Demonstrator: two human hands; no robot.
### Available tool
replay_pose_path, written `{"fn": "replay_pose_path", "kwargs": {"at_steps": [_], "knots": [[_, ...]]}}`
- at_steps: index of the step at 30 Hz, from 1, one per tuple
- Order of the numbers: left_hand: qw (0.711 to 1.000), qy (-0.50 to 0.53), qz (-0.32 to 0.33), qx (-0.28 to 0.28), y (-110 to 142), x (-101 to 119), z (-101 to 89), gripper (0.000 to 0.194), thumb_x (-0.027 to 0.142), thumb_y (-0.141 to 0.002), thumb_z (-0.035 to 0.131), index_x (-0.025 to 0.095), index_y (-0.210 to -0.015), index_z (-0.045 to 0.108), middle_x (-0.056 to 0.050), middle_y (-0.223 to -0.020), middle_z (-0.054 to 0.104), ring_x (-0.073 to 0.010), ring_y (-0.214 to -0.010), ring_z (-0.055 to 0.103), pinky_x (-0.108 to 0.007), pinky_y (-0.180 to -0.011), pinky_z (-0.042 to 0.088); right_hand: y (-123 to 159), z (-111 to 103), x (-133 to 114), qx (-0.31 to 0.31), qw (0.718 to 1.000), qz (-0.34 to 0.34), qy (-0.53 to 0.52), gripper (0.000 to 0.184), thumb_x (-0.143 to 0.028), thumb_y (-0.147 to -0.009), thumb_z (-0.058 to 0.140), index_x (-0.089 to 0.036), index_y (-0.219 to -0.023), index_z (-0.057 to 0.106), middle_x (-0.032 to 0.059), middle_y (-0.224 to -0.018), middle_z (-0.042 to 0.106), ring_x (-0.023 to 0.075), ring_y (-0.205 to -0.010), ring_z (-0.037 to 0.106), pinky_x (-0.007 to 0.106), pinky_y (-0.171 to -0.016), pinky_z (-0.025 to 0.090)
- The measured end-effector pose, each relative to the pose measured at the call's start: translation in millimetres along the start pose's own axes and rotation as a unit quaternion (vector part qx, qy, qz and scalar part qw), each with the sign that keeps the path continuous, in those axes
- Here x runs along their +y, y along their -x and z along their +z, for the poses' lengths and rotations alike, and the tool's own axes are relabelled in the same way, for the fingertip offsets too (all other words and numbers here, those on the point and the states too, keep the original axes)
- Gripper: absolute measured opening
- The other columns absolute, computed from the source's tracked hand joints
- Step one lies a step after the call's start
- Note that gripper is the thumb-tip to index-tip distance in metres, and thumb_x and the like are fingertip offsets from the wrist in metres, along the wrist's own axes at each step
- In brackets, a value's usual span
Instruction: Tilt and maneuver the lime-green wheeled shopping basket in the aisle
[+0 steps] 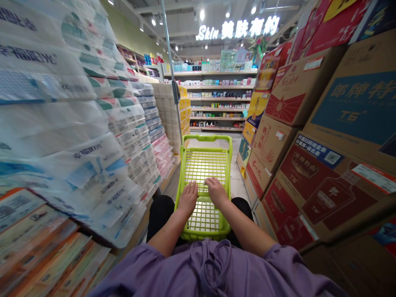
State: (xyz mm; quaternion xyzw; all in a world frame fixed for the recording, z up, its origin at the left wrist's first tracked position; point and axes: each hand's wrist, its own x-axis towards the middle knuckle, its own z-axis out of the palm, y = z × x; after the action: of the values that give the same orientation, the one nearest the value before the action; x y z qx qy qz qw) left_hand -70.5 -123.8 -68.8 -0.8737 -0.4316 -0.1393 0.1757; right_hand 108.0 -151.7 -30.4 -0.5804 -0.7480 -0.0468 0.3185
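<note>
A lime-green plastic shopping basket with grid walls stands between my knees, its broad handle loop at the far end. My left hand lies over the basket's left part, palm down with its fingers stretched forward. Across from it, my right hand rests over the right part, fingers slightly bent and pointing inward. Neither hand visibly grips an object. A small gap separates the fingertips of the two hands. Beneath them, the white floor shows through the grid.
Stacked tissue packs line the left side. Liquor cartons rise close on the right. A thin metal pole stands ahead on the left. Farther off are shelves of small boxed goods under a lit sign.
</note>
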Motion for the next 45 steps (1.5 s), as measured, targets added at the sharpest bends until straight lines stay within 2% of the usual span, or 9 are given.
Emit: {"fn": "replay_pose_path", "kwargs": {"at_steps": [2,4,8,18,25,32,37,39,45], "knots": [[1.000,0.003,-0.001,-0.003,-0.2,0.2,-1.6,0.049,0.016,-0.092,0.038,0.012,-0.141,0.041,-0.015,-0.150,0.037,-0.0254,-0.141,0.029,-0.044,-0.114,0.029,-0.8,-2.4,-1.9,0.030,0.995,0.086,0.048,0.033,-0.010,-0.087,0.049,-0.021,-0.115,0.062,0.0107,-0.130,0.057,0.0278,-0.128,0.041,0.047,-0.103,0.037],[1.000,0.008,-0.001,-0.004,-0.4,0.5,-2.6,0.048,0.015,-0.092,0.037,0.012,-0.140,0.043,-0.015,-0.149,0.037,-0.0254,-0.142,0.029,-0.044,-0.114,0.030,-1.1,-5.4,-4.1,0.031,0.989,0.124,0.074,0.031,-0.019,-0.089,0.051,-0.020,-0.118,0.060,0.0120,-0.136,0.052,0.0302,-0.128,0.039,0.048,-0.101,0.038],[1.000,0.017,-0.003,-0.007,-1.0,1.4,-2.3,0.048,0.016,-0.092,0.038,0.012,-0.139,0.043,-0.016,-0.149,0.038,-0.0254,-0.142,0.029,-0.045,-0.114,0.030,0.0,-8.0,-4.9,-0.013,0.995,0.079,0.052,0.034,-0.018,-0.088,0.051,-0.022,-0.121,0.058,0.0096,-0.129,0.057,0.0257,-0.116,0.048,0.040,-0.096,0.043],[1.000,0.010,-0.010,-0.014,-1.1,2.0,-3.1,0.044,0.020,-0.094,0.039,0.011,-0.137,0.046,-0.015,-0.149,0.039,-0.0258,-0.141,0.030,-0.043,-0.114,0.030,0.6,-4.1,2.1,-0.003,1.000,0.021,0.009,0.040,-0.005,-0.083,0.048,-0.021,-0.116,0.063,0.0062,-0.124,0.062,0.0227,-0.115,0.051,0.036,-0.102,0.042],[0.999,0.011,-0.024,-0.034,-0.3,7.7,-10.8,0.046,0.018,-0.093,0.039,0.014,-0.138,0.045,-0.015,-0.150,0.037,-0.0292,-0.142,0.027,-0.058,-0.113,0.024,-0.9,-11.3,5.2,-0.044,0.996,-0.072,-0.024,0.039,-0.003,-0.080,0.053,-0.022,-0.112,0.065,0.0068,-0.114,0.067,0.0220,-0.111,0.055,0.039,-0.099,0.046],[0.998,0.033,-0.037,-0.029,2.4,17.3,-15.6,0.047,0.024,-0.092,0.043,0.016,-0.138,0.045,-0.017,-0.148,0.039,-0.0316,-0.142,0.027,-0.062,-0.112,0.019,1.2,-13.8,12.3,-0.049,0.994,-0.097,-0.015,0.041,-0.002,-0.080,0.053,-0.023,-0.114,0.064,0.0062,-0.115,0.067,0.0208,-0.112,0.054,0.039,-0.099,0.046],[0.996,0.074,-0.036,-0.035,-7.3,3.1,-29.7,0.042,0.043,-0.084,0.061,0.016,-0.116,0.059,-0.017,-0.141,0.047,-0.0353,-0.140,0.029,-0.058,-0.111,0.027,2.3,-11.8,6.7,-0.037,0.995,-0.096,0.006,0.042,-0.003,-0.081,0.051,-0.021,-0.117,0.063,0.0073,-0.118,0.065,0.0222,-0.116,0.052,0.040,-0.101,0.044],[0.995,0.094,-0.029,-0.034,-14.4,-4.9,-36.3,0.035,0.047,-0.085,0.059,0.017,-0.103,0.064,-0.014,-0.136,0.050,-0.0347,-0.137,0.033,-0.057,-0.110,0.029,3.6,-9.4,4.3,-0.014,0.997,-0.067,0.024,0.041,-0.004,-0.082,0.050,-0.019,-0.118,0.062,0.0099,-0.122,0.062,0.0238,-0.119,0.050,0.042,-0.104,0.042],[0.991,0.119,-0.056,0.023,-27.2,-8.7,-36.7,0.026,0.028,-0.093,0.048,0.019,-0.084,0.071,-0.010,-0.118,0.059,-0.0292,-0.127,0.045,-0.051,-0.106,0.038,5.8,-6.5,3.0,-0.036,0.999,-0.010,0.021,0.039,-0.007,-0.085,0.047,-0.024,-0.118,0.061,0.0068,-0.128,0.060,0.0204,-0.118,0.053,0.035,-0.099,0.044]]}}
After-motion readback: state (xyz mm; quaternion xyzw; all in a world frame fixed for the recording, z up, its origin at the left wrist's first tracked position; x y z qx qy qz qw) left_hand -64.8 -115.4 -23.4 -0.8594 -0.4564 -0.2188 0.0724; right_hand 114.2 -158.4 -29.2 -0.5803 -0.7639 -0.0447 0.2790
